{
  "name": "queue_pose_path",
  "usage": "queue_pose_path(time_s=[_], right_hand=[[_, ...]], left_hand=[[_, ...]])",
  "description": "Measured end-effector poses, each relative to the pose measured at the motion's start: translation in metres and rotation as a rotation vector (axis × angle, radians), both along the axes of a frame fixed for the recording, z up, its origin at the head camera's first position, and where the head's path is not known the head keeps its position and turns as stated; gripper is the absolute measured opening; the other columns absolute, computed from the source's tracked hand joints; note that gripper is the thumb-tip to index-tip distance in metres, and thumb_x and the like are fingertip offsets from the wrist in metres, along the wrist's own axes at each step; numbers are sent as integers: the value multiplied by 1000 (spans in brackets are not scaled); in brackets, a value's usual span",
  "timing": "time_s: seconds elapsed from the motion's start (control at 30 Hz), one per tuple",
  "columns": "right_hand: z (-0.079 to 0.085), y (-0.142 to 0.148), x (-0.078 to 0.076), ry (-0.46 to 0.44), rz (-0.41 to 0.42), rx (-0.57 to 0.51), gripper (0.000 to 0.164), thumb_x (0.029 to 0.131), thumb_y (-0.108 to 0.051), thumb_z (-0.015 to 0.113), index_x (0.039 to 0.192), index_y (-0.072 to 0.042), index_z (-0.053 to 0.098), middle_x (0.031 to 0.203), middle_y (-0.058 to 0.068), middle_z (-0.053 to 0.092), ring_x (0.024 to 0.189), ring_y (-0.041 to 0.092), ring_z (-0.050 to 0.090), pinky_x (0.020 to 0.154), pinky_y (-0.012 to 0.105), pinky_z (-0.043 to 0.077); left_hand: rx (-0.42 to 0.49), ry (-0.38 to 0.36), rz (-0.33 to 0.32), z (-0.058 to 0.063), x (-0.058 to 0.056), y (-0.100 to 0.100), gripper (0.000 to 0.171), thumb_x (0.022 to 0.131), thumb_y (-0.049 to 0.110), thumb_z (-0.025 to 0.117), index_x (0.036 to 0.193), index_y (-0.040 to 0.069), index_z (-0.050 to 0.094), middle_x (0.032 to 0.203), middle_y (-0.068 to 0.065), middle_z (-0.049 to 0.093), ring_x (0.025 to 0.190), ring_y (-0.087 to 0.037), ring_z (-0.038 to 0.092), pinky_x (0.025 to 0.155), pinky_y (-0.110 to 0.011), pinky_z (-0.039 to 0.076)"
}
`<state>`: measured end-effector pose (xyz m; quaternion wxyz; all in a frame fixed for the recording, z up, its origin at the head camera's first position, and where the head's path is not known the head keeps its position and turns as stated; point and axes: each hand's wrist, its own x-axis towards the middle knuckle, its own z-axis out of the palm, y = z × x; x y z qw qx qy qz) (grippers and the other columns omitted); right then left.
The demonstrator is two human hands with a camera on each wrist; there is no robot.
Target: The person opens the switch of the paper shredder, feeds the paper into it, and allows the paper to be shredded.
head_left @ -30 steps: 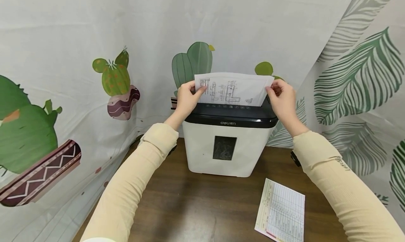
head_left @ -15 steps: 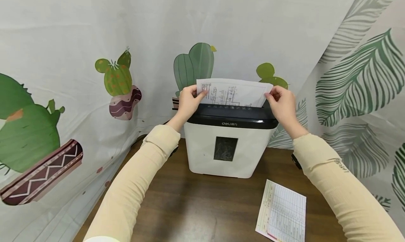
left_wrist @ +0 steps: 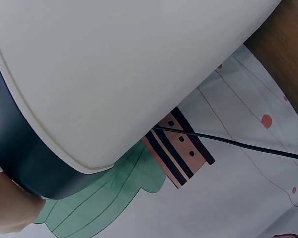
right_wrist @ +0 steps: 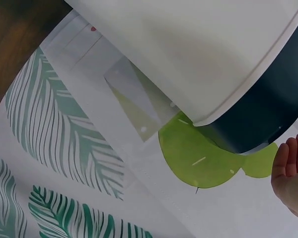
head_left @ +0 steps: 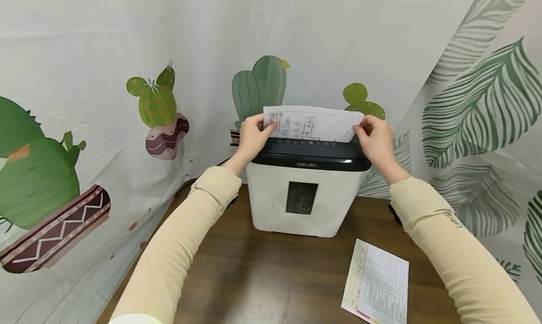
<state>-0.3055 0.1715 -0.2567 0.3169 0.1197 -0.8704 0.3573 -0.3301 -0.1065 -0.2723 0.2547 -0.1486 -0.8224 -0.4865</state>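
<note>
A white sheet of paper (head_left: 315,122) printed with a line drawing stands upright in the top of a paper shredder (head_left: 271,197), its lower part hidden behind the black lid. My left hand (head_left: 252,135) pinches the sheet's left edge between thumb and fingers. At the opposite edge, my right hand (head_left: 376,137) pinches the sheet near its upper right corner. The left wrist view shows part of the left hand (left_wrist: 12,206) beside the dark lid. In the right wrist view, curled fingers of the right hand (right_wrist: 292,171) show at the lid's end.
A printed form with a table of rows (head_left: 377,284) lies on the brown wooden table (head_left: 254,277), right of and nearer than the shredder. Behind hangs a white curtain (head_left: 203,32) with cactus and leaf prints. A black cord (left_wrist: 238,145) runs from behind the shredder.
Over the last second the sheet has sunk lower into the shredder, and both hands came down slightly with it. In the latest half second little has moved.
</note>
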Motion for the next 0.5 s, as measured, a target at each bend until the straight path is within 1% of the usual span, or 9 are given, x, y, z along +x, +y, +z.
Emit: queue_pose_path(time_s=[0.1,0.27,0.5], right_hand=[[0,0,1,-1,-1,9,16,91,-7,60,84,7,60,79,23,61,59,-7,37,58,11,31],[-1,1,2,-18,-3,22,16,91,-9,60,83,5,59,78,22,61,60,-1,39,57,11,30],[-3,1,2,-4,-6,42,17,91,-7,59,80,6,57,77,24,60,64,14,43,58,13,31]], left_hand=[[-1,-4,4,0,0,0,22,89,18,66,102,2,70,90,-17,72,77,-25,67,58,-17,41],[-13,-14,9,-2,0,1,21,89,18,66,102,2,70,91,-17,72,78,-25,67,58,-17,41],[-10,-19,19,-3,-1,-1,20,88,18,66,101,4,70,91,-15,73,81,-23,67,64,-22,45]])
